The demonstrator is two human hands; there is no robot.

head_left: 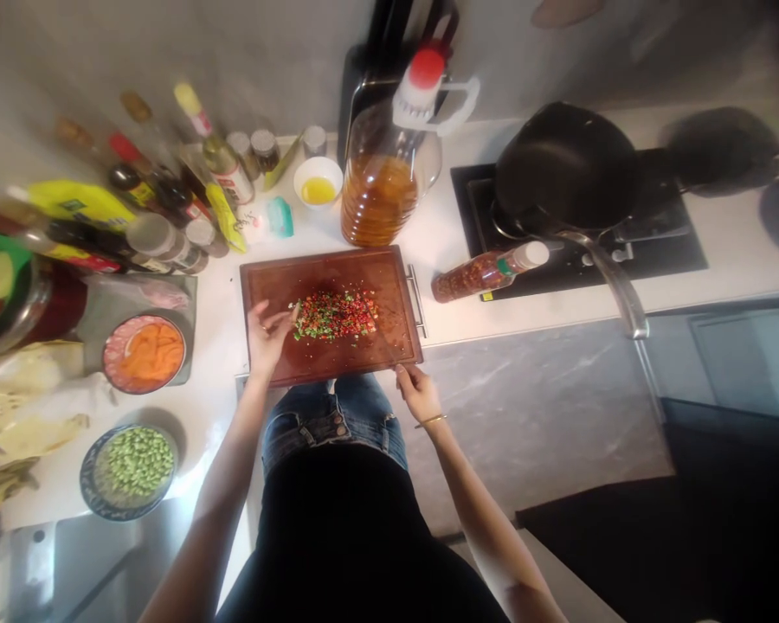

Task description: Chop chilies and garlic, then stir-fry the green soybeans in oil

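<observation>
A brown wooden cutting board (273,355) lies at the counter's front edge, in front of my body. On it is a heap of finely chopped red and green bits (337,314), with crumbs scattered around. My left hand (269,337) is over the board's left part, fingers apart, the tips at the heap's left edge. My right hand (421,394) is at the board's front right corner, its fingers curled closed. What they grip is hard to make out; a faint, thin shape runs from them over the board.
Behind the board stand a large oil jug (386,173) and a white bowl of yellow liquid (318,183). A chili flake bottle (486,270) and a dark pan (564,173) are right. Left are bowls of green beans (136,461) and orange slices (152,353), with several seasoning bottles (227,164).
</observation>
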